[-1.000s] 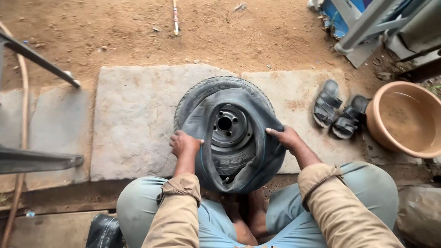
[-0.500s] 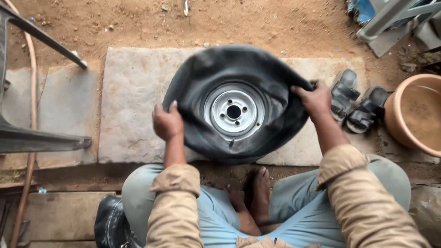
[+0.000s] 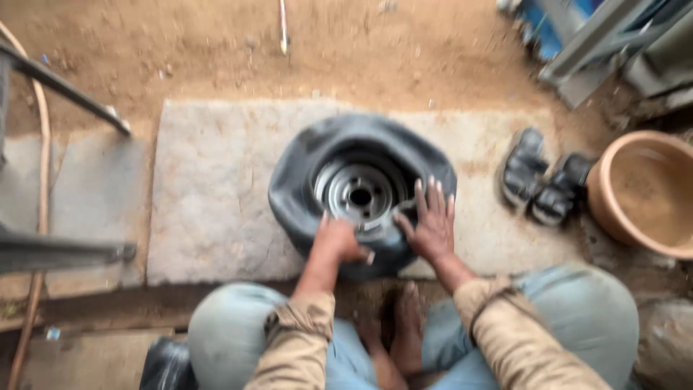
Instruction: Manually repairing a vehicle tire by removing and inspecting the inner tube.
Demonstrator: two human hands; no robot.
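Observation:
A small metal wheel rim (image 3: 355,191) lies flat on a stone slab (image 3: 209,195), with a black rubber inner tube (image 3: 303,170) draped loosely around it. My left hand (image 3: 338,242) is curled on the near edge of the tube and rim. My right hand (image 3: 431,220) rests flat with fingers spread on the tube's right side, beside the rim. I squat just behind the wheel, knees apart, bare feet (image 3: 397,332) between them. The view is blurred.
A pair of dark sandals (image 3: 545,184) lies right of the slab, with a tan clay basin (image 3: 646,191) beyond them. A metal frame leg (image 3: 65,87) and a hose (image 3: 43,144) are at left. Blue and grey items (image 3: 577,36) sit top right. Bare dirt lies beyond.
The wheel and tube, held up between both hands, have come down flat on the slab. Both hands moved from the tube's outer sides to its near edge.

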